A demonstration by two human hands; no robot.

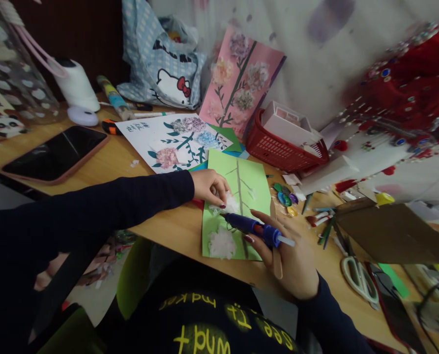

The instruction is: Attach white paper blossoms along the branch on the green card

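A light green sheet [258, 184] with a painted grey-brown stem and branches lies on the wooden table. My left hand [211, 188] pinches the edge of a white ruffled flower [231, 202] on the sheet's left part. Below it, nearer the table edge, sits a second white flower [222, 243]. My right hand [291, 250] holds a blue glue gun [248, 225] from the right, with a clear glue stick out of its back end. The gun's tip is beside the upper flower, close to my left fingertips. A wooden stick [277, 263] shows under my right hand.
Behind are a white flower picture [145, 142], a pink flower picture [234, 73], a red basket [278, 150] and a blue checked bag [160, 64]. A phone [57, 152] lies left. Paint pots [285, 196], scissors [357, 278] and a cardboard piece [392, 233] are right.
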